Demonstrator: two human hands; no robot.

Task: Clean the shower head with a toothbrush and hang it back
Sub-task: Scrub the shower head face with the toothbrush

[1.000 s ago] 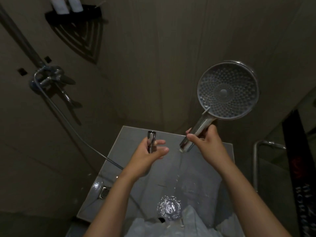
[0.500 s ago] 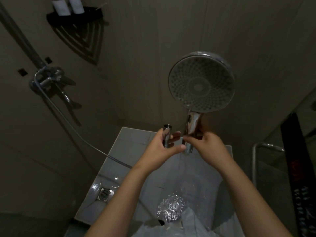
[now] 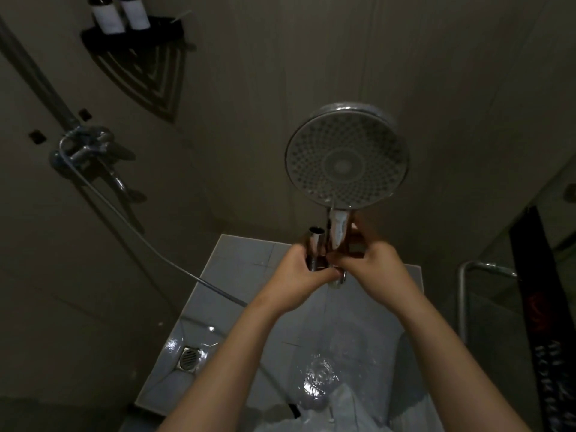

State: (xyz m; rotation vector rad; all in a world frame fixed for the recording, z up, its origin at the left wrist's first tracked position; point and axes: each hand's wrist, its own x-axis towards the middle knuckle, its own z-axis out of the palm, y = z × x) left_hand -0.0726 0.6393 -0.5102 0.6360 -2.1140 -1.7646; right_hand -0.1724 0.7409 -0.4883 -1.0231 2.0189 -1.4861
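Observation:
A round chrome shower head (image 3: pixel 346 157) stands upright in front of me, its nozzle face turned toward the camera. My right hand (image 3: pixel 374 269) grips its handle (image 3: pixel 338 229) near the lower end. My left hand (image 3: pixel 299 272) holds the metal end fitting of the shower hose (image 3: pixel 315 244) right beside the handle, the two hands touching. The hose (image 3: pixel 131 226) runs from my left hand back to the wall mixer tap (image 3: pixel 84 148). No toothbrush is in view.
A black corner shelf (image 3: pixel 137 32) with two bottles hangs high on the left wall. The wet tiled floor (image 3: pixel 249 260) has a drain grate (image 3: pixel 189 358) and a puddle (image 3: pixel 318 378). A metal rail (image 3: pixel 467 275) and dark towel (image 3: pixel 536 291) stand at the right.
The shower head has swung left and come upright. My left hand has brought the hose end up and right until it meets the handle and my right hand.

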